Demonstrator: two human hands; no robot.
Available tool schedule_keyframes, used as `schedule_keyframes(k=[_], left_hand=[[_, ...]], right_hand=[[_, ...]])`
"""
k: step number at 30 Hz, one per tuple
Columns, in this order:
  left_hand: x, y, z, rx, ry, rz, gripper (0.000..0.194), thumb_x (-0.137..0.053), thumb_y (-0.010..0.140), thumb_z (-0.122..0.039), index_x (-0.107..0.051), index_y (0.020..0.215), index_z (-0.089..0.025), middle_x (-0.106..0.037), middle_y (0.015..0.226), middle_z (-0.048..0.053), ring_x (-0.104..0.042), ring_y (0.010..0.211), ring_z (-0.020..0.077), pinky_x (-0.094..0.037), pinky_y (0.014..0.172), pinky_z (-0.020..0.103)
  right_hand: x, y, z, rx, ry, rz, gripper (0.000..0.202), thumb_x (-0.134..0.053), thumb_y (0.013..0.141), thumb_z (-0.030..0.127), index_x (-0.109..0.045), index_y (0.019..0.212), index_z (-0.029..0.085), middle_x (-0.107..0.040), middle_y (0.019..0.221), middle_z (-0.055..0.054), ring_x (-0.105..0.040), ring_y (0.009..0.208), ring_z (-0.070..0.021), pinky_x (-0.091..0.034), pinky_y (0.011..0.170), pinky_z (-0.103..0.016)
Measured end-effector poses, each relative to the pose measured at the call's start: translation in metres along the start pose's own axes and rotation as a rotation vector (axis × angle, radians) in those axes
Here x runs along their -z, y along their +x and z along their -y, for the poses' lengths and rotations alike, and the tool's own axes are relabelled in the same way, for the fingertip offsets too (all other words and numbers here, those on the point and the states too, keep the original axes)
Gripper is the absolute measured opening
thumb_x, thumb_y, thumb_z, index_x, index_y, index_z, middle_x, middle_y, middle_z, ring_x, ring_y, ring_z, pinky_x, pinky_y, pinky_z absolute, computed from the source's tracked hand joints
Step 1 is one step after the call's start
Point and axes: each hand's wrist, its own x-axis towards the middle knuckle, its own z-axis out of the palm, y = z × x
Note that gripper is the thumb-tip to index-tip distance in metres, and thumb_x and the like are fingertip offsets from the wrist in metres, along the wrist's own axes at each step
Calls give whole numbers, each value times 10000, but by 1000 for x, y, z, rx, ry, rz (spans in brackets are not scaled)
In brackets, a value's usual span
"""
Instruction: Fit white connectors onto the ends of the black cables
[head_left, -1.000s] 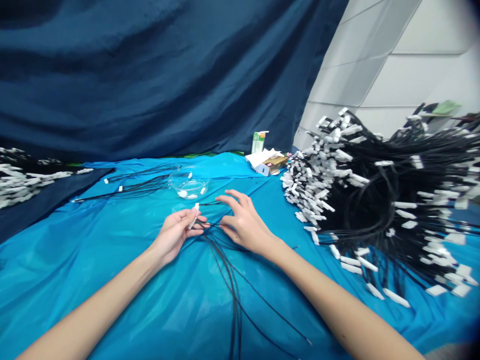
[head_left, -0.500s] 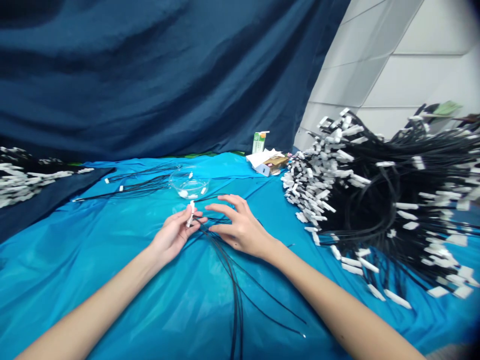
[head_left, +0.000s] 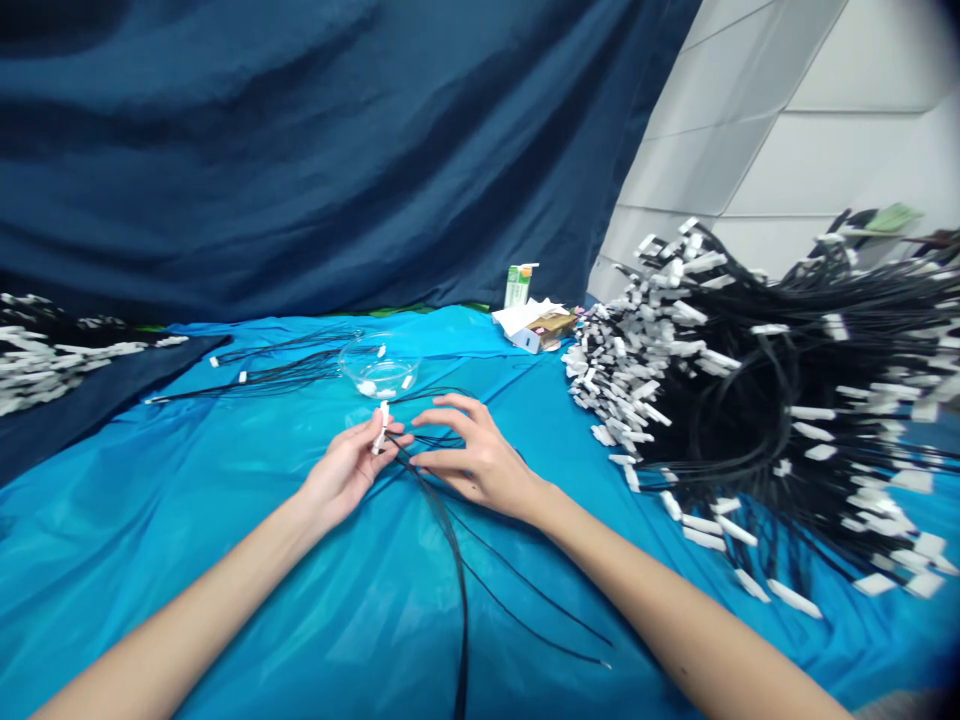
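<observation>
Between the thumb and fingers of my left hand (head_left: 351,462) is a small white connector (head_left: 382,426), held upright. Thin black wires (head_left: 459,590) run from it toward the front of the blue cloth. Just to the right, my right hand (head_left: 480,452) hovers by the wires with its fingers apart and curved. Whether a fingertip touches a wire I cannot tell. Two loose wire ends (head_left: 551,604) stretch out below the right hand. Behind my left hand stands a clear plastic bowl (head_left: 380,368) with a few white connectors in it.
At right lies a large heap of black wires with white connectors (head_left: 720,380). More black wires (head_left: 292,372) lie at back left, and white-tipped ones (head_left: 60,355) at the far left. A small open box (head_left: 534,325) and a green-white carton (head_left: 517,285) stand at the back.
The hanging wires have drawn together into a tighter strand and swung slightly left. My right hand has shifted a little left; my left hand keeps its place.
</observation>
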Motion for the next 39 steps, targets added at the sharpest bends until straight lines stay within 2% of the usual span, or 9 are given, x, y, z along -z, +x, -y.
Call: schedule_keyframes(k=[3,6,9,11,15,18,22,27,39], left_hand=[[-1,0,1,6,28,8,146,-424,831,-190,-473,882,-62,-539,845,66,-569,688,88,-480,519,119],[-1,0,1,8,62,-16,144,-443,822,-197,-475,877,-67,-538,861,67,-577,726,111,-476,512,122],[0,0,3,3,123,5,161,-473,808,-208,-483,869,-60,-540,874,83,-580,754,123,-487,546,135],[1,0,5,4,170,42,188,-501,794,-232,-487,863,-58,-543,875,91,-580,772,133,-492,559,146],[2,-1,10,14,236,105,259,-548,763,-292,-490,862,-60,-546,901,100,-581,784,146,-489,557,151],[1,-3,11,5,250,130,278,-554,757,-312,-484,864,-66,-546,905,95,-582,774,145,-488,562,156],[-2,-6,10,-25,247,143,265,-549,760,-306,-472,856,-71,-551,878,85,-583,750,142,-483,560,164],[-1,-6,12,-63,230,156,277,-564,746,-307,-459,856,-75,-548,877,81,-582,747,142,-487,569,170],[-1,-7,14,-111,215,183,324,-588,724,-335,-446,847,-72,-544,847,73,-581,746,146,-493,581,176]], right_hand=[[2,5,5,-168,259,-131,140,-519,799,231,-638,864,198,-544,1053,-37,-380,1116,-153,-319,970,-338],[7,11,8,-434,699,-312,126,-509,803,234,-596,857,161,-590,924,-49,-510,967,-140,-386,914,-332],[14,17,6,-673,1070,-543,161,-509,796,285,-552,855,142,-564,770,-30,-561,761,-119,-465,783,-315],[20,18,0,-755,1118,-655,203,-509,790,306,-551,900,141,-503,699,-7,-517,622,-83,-482,635,-257],[28,14,-9,-688,726,-681,287,-471,812,278,-546,1072,182,-505,780,-19,-405,514,-48,-336,422,-185],[27,10,-5,-481,331,-535,251,-449,827,203,-594,1032,199,-542,797,-25,-466,622,-74,-379,530,-209],[15,8,6,-329,70,-357,159,-497,810,223,-641,851,168,-588,795,-30,-506,744,-112,-407,695,-251],[3,5,10,-345,-31,-313,146,-503,809,232,-619,773,151,-593,773,-24,-491,719,-114,-392,688,-260],[2,4,10,-371,-37,-352,126,-520,791,223,-606,746,143,-583,738,-15,-475,693,-106,-380,671,-254]])
